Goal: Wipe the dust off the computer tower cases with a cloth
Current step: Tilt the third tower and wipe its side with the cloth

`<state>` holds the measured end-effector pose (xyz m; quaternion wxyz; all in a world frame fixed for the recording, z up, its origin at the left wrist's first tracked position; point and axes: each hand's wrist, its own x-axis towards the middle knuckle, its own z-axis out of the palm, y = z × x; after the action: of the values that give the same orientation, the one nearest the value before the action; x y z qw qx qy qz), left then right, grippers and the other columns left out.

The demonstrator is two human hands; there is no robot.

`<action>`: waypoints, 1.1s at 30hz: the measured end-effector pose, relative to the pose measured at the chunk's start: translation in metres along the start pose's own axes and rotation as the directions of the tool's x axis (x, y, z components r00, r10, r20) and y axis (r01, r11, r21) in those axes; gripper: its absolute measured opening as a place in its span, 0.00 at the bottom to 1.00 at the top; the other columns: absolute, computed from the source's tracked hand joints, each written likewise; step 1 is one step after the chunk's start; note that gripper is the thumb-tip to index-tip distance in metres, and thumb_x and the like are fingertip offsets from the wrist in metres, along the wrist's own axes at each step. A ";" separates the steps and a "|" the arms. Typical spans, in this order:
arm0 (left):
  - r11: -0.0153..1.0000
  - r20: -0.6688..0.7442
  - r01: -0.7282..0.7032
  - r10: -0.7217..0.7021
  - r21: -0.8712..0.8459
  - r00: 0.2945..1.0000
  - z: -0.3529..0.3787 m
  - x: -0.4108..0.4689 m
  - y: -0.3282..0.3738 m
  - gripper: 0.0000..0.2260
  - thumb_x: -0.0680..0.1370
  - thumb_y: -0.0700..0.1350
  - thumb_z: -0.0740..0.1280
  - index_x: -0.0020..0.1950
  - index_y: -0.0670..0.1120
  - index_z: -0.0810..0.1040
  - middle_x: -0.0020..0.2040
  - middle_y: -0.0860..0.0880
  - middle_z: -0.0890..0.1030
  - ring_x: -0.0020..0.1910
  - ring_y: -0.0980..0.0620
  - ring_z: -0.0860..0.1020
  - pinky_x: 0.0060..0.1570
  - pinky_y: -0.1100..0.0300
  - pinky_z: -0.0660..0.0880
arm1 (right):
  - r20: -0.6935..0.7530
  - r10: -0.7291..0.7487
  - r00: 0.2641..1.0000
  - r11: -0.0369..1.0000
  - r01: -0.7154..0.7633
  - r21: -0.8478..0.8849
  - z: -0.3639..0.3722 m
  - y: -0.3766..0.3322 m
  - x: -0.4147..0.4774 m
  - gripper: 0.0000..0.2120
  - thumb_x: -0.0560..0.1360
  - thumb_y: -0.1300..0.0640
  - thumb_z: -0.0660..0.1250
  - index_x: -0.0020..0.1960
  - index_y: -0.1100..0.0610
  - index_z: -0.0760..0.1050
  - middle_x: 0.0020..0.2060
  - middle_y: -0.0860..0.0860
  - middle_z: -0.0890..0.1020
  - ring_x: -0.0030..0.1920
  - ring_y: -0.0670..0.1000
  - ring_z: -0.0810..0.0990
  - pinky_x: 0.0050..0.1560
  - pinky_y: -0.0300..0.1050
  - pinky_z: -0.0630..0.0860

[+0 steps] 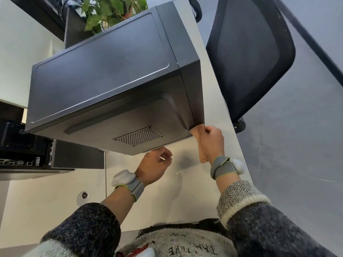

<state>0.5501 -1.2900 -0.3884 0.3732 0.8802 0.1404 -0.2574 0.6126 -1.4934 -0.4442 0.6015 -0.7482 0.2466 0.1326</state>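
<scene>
White laminate desk near; black mesh office chair right on grey floor; green leafy plant far.

Bright, even light (soft shadow on desk); edges bend strongly.

Bare desk left open at lower centre, middle filled by the dark tower case, left edge blocked by dark hardware, upper right closed by a black chair, plant crowded behind.
</scene>
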 end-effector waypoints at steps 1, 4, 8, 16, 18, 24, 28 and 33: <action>1.000 -0.001 0.003 -0.003 0.000 1.000 0.000 -0.001 -0.001 0.06 0.80 0.44 0.68 0.51 0.55 0.82 0.51 0.53 0.84 0.46 0.50 0.84 0.51 0.48 0.82 | -0.005 -0.029 1.000 0.999 0.029 0.036 -0.002 -0.005 -0.003 0.15 0.82 0.46 0.64 0.42 0.53 0.77 0.35 0.48 0.79 0.38 0.53 0.77 0.39 0.46 0.72; 1.000 0.008 0.017 -0.017 0.016 1.000 0.004 -0.001 -0.007 0.06 0.80 0.44 0.67 0.51 0.55 0.82 0.51 0.53 0.84 0.46 0.50 0.84 0.51 0.49 0.82 | -0.026 -0.152 0.988 0.983 0.154 0.104 -0.004 -0.014 -0.011 0.16 0.83 0.43 0.66 0.44 0.54 0.78 0.34 0.46 0.79 0.35 0.46 0.76 0.35 0.42 0.75; 0.999 0.026 0.036 -0.036 0.002 0.999 0.007 -0.003 -0.012 0.06 0.80 0.45 0.68 0.51 0.55 0.82 0.51 0.53 0.84 0.46 0.50 0.84 0.51 0.48 0.82 | -0.057 -0.072 0.996 0.996 0.074 0.046 -0.002 0.009 0.003 0.19 0.84 0.44 0.63 0.39 0.54 0.75 0.31 0.47 0.77 0.35 0.51 0.74 0.36 0.46 0.71; 0.999 -0.004 0.042 -0.042 -0.030 0.999 0.000 0.000 -0.017 0.05 0.79 0.47 0.68 0.50 0.57 0.82 0.50 0.54 0.84 0.46 0.50 0.84 0.51 0.47 0.82 | -0.016 -0.025 1.000 0.999 0.026 0.043 -0.005 0.006 0.015 0.19 0.81 0.48 0.65 0.35 0.54 0.69 0.29 0.48 0.71 0.34 0.53 0.69 0.34 0.47 0.67; 0.998 -0.001 0.054 -0.054 -0.017 0.999 0.000 0.000 -0.020 0.05 0.79 0.46 0.69 0.50 0.57 0.82 0.49 0.54 0.84 0.46 0.50 0.84 0.51 0.47 0.82 | -0.021 -0.053 0.998 0.998 0.054 0.042 -0.002 0.013 0.013 0.18 0.82 0.46 0.65 0.37 0.55 0.72 0.30 0.47 0.75 0.33 0.51 0.72 0.35 0.46 0.70; 0.998 0.024 0.058 -0.058 0.032 0.998 0.000 -0.002 -0.025 0.05 0.79 0.47 0.68 0.50 0.56 0.82 0.50 0.54 0.84 0.47 0.50 0.84 0.52 0.47 0.82 | -0.074 0.098 0.993 0.961 -0.113 -0.253 0.012 0.033 0.032 0.20 0.83 0.46 0.59 0.42 0.57 0.80 0.38 0.55 0.83 0.42 0.63 0.80 0.43 0.49 0.74; 0.998 0.020 0.055 -0.056 0.032 0.998 -0.002 0.001 -0.022 0.04 0.79 0.48 0.68 0.50 0.56 0.82 0.50 0.54 0.84 0.47 0.50 0.84 0.53 0.47 0.82 | -0.014 0.127 0.992 0.973 -0.127 -0.191 0.011 0.026 0.029 0.18 0.77 0.45 0.60 0.40 0.55 0.82 0.34 0.52 0.83 0.38 0.61 0.81 0.40 0.49 0.78; 0.999 0.033 0.043 -0.044 0.023 0.999 -0.001 0.006 -0.018 0.04 0.78 0.49 0.69 0.50 0.57 0.82 0.49 0.55 0.84 0.47 0.50 0.84 0.53 0.47 0.82 | 0.051 -0.058 0.997 0.995 0.053 0.078 0.006 0.011 0.002 0.18 0.81 0.44 0.67 0.36 0.53 0.75 0.25 0.41 0.75 0.31 0.49 0.73 0.34 0.43 0.72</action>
<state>0.5473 -1.2764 -0.4017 0.3599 0.8767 0.1503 -0.2817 0.6093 -1.4898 -0.4564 0.6396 -0.7273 0.2147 0.1260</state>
